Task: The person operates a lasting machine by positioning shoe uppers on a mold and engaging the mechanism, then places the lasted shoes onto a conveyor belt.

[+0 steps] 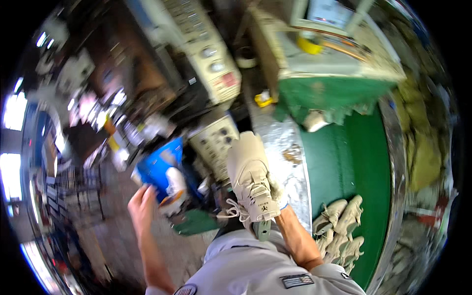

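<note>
A beige lace-up shoe [250, 169] is held up before my body, its toe pointing away and its laces hanging loose on the left. The end of a green shoe last [262, 229] sticks out at the heel. My right hand [278, 192] is closed on the shoe from the right side; a pale glove seems to cover it, and most fingers are hidden behind the shoe. Off to the left, my left hand [141, 204] is raised with fingers stretched out and nothing visible in it. Its fingertips appear just beside a blue bag [164, 160], slightly blurred.
Several beige shoes [339, 228] stand on a green surface [339, 162] at right. Beyond it is a bench [295, 69] with yellow tape [309, 43] and a green cloth [324, 96]. Control panels [216, 142] stand ahead; a metal rack [73, 196] is far left.
</note>
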The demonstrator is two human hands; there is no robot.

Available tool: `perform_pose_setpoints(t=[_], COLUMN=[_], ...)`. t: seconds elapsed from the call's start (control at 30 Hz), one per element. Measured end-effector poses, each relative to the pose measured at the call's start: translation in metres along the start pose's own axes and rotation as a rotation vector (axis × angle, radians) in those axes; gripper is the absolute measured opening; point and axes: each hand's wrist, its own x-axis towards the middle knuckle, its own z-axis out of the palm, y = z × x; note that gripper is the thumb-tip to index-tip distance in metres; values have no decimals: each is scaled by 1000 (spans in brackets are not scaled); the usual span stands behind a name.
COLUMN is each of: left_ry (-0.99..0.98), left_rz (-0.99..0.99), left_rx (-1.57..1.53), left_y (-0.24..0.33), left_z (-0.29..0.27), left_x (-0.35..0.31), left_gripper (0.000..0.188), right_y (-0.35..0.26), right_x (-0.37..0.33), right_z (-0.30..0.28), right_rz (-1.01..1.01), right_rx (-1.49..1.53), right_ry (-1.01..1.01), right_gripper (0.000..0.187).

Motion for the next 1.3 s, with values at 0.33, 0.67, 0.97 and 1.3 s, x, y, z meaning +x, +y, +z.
perform_pose_setpoints(t=[0.33,0.67,0.97,1.3], left_ry=[-240,169,-192,-152], left_rz=[-143,17,-218,-118], left_rx=[-604,-764,-1101,-968], left_y=[-25,-32,-57,-75], left_z=[-13,-42,-4,13], left_x=[66,129,120,132], left_gripper=[23,45,49,41], right_y=[135,199,226,229], right_x=[104,204,239,242], right_z=[181,221,220,209], right_rz=[98,-62,-142,-155], right_rx=[-555,-558,-526,-711], right_ry=[-39,-74,-26,162], right_gripper=[48,42,41,43])
